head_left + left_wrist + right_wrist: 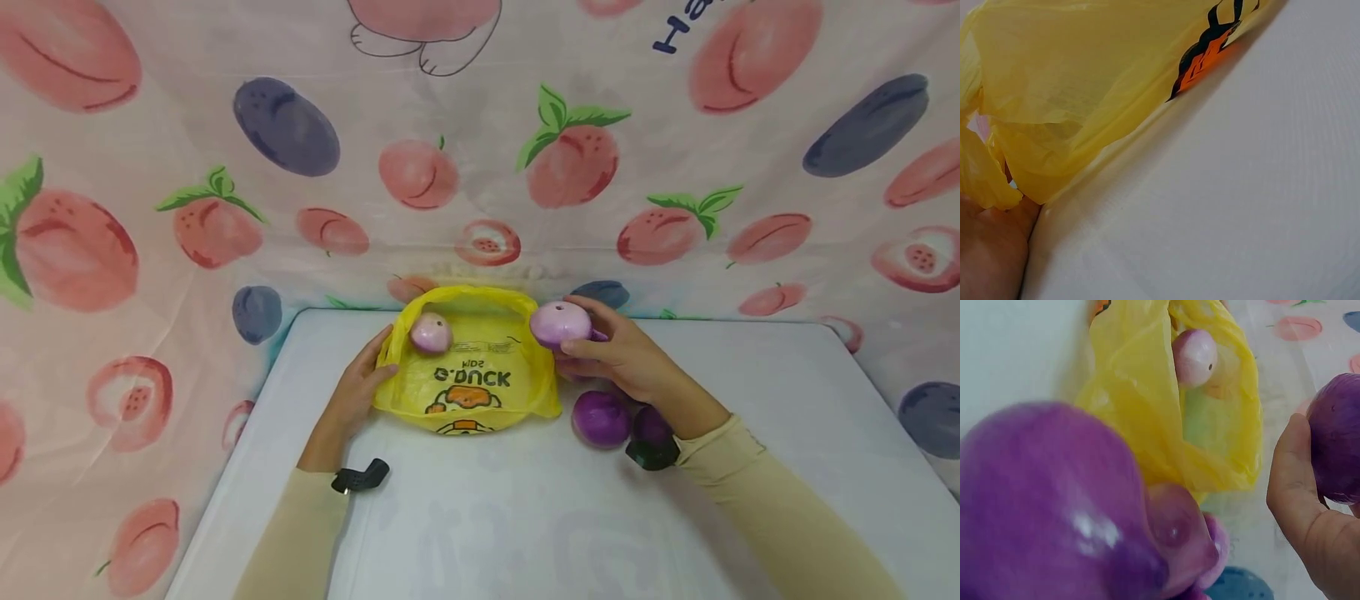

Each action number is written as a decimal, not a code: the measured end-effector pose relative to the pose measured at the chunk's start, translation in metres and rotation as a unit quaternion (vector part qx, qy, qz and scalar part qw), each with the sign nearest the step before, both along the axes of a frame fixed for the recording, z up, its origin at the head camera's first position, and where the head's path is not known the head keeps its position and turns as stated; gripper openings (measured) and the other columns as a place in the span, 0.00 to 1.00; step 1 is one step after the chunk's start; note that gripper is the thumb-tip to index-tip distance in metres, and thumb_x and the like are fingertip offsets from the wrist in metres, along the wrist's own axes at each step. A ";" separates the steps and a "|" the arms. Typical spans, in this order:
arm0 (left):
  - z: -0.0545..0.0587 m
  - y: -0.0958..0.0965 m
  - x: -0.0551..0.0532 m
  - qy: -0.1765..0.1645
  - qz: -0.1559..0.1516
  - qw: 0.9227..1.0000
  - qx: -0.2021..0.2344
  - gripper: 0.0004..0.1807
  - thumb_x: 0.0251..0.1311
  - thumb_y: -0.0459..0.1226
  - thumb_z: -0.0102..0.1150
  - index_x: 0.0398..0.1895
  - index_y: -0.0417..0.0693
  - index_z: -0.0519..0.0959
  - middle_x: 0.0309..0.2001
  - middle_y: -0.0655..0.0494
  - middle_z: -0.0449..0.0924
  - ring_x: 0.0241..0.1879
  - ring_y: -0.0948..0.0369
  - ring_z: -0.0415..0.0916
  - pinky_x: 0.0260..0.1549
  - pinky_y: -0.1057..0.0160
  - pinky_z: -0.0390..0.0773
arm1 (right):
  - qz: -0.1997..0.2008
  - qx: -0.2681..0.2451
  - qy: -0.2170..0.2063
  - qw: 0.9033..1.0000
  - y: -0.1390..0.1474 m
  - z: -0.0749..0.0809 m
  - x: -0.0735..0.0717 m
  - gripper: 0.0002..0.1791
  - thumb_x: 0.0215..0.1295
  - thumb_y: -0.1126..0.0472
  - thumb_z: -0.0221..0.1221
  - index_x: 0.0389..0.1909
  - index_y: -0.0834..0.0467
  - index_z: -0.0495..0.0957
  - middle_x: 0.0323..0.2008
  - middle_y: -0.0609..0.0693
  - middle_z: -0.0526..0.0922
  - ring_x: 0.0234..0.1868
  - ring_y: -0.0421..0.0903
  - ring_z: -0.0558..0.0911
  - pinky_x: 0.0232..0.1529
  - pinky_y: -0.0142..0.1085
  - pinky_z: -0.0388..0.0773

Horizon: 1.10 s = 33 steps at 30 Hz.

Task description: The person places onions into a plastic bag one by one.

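A yellow plastic bag (468, 417) with a duck print lies mouth open on the white table. My left hand (356, 387) grips its left rim, the thumb over the edge. In the left wrist view only part of that hand (991, 250) shows beside the crumpled bag (1054, 69). My right hand (626, 354) holds a glossy purple onion (560, 323) at the bag's right rim, thumb on its near side. Another pale purple onion (431, 333) sits inside the bag at the left. Several more onions, among them a dark purple onion (602, 419), lie below my right hand.
The white table (487, 517) runs up to a peach-printed cloth (427, 108) hanging behind it. A black wrist strap (360, 477) is on my left wrist. My right forearm partly covers a dark onion (651, 425) near the other strap (652, 454).
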State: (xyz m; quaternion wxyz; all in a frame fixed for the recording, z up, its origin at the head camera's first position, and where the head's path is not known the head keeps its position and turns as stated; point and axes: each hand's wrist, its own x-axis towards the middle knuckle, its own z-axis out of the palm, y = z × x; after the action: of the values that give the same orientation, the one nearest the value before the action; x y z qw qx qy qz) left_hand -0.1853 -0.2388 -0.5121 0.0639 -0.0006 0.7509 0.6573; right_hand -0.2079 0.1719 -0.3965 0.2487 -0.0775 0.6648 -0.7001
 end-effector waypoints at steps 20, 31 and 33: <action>0.001 0.000 0.001 0.008 -0.002 1.000 0.010 0.36 0.73 0.35 0.52 0.80 0.69 0.57 0.82 0.66 0.52 0.82 0.61 0.45 0.80 0.52 0.48 | 0.017 0.033 -0.014 0.999 -0.055 -0.004 -0.006 0.44 0.62 0.58 0.71 0.76 0.45 0.59 0.70 0.59 0.64 0.65 0.60 0.77 0.60 0.58 0.79; 0.004 0.002 0.001 0.005 -0.008 1.000 0.024 0.36 0.73 0.34 0.51 0.81 0.67 0.57 0.82 0.65 0.51 0.82 0.61 0.45 0.80 0.51 0.49 | 0.021 0.108 0.016 0.994 -0.085 -0.017 -0.016 0.39 0.59 0.49 0.73 0.68 0.47 0.65 0.66 0.58 0.68 0.57 0.54 0.84 0.59 0.48 0.82; 0.005 0.002 0.002 0.003 -0.008 1.000 0.023 0.36 0.73 0.34 0.51 0.81 0.67 0.56 0.82 0.65 0.50 0.82 0.61 0.45 0.80 0.51 0.49 | 0.028 0.119 0.019 0.992 -0.090 -0.022 -0.017 0.40 0.58 0.47 0.74 0.68 0.44 0.66 0.65 0.56 0.69 0.56 0.53 0.84 0.61 0.50 0.81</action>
State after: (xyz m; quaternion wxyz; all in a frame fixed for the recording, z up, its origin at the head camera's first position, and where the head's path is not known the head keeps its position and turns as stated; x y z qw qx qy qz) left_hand -0.1837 -0.2370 -0.5073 0.0670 0.0094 0.7360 0.6736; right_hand -0.2246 0.0823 -0.4180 0.2630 -0.0798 0.7455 -0.6072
